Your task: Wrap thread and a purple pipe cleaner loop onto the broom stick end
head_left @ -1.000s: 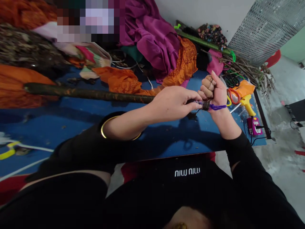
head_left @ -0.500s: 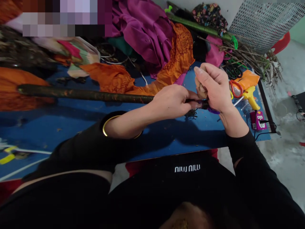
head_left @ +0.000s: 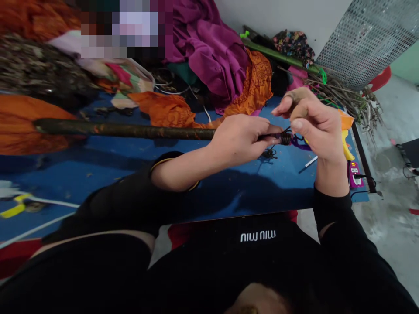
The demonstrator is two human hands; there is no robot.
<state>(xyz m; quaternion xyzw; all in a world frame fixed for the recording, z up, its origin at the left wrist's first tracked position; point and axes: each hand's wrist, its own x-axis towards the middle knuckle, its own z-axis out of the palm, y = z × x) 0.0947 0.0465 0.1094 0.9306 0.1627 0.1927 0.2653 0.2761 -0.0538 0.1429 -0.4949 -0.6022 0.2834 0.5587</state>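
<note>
A long dark pole (head_left: 140, 129), stick-like with brownish patches, runs from the left into my left hand (head_left: 240, 137). That hand is closed around its right end, thumb and fingers pinched together. Just past the fingertips is a tight coil of dark wire (head_left: 286, 138), with a purple loop (head_left: 301, 144) beyond it. My right hand (head_left: 321, 124) is raised beside the coil, its fingers curled with thumb and forefinger tips apart. A thin strand of the dark wire runs up to its thumb. Its palm is hidden. A small dark wire tangle (head_left: 270, 152) lies below my left fingertips.
Orange cloth (head_left: 166, 109) and magenta cloth (head_left: 212, 56) lie behind the pole on the blue table (head_left: 262, 187). A bundle of twigs (head_left: 350, 98) is at the back right. A purple power socket (head_left: 355, 174) with a cable and a yellow tool (head_left: 348, 146) sit near the right edge.
My right hand has moved right, away from the left fingertips, and its fist has loosened, uncovering the coil and the purple loop. The left hand keeps its hold; the view has shifted slightly.
</note>
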